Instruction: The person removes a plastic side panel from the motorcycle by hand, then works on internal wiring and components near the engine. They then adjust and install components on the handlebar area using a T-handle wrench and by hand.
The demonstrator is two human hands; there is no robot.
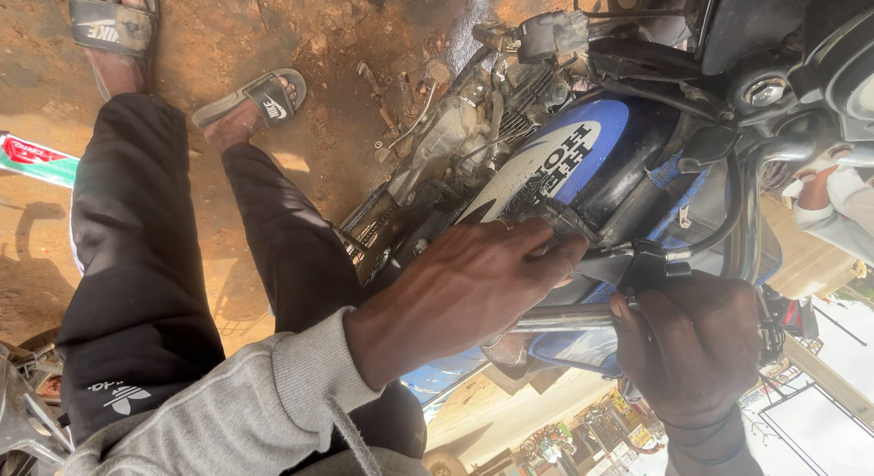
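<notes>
A blue and white motorcycle fuel tank [564, 153] fills the middle, with the bare engine [460, 135] beside it. My left hand [473, 285], in a grey sleeve, pinches a grey ribbed strip [566, 221] against the tank's edge. Just to the right, my right hand [692, 349], wearing a dark wristband, is wrapped around the chrome handlebar tube [555, 319]. A black clamp bracket [648, 262] sits on the tube right above its fingers. The part of the tube inside the right fist is hidden.
My legs in black trousers [137, 258] and two sandalled feet [250, 98] rest on red dirt ground [319, 39] strewn with small metal parts. Another person's white-sleeved hand [833, 198] is at the right edge. Black cables and the headlight housing [774, 66] crowd the upper right.
</notes>
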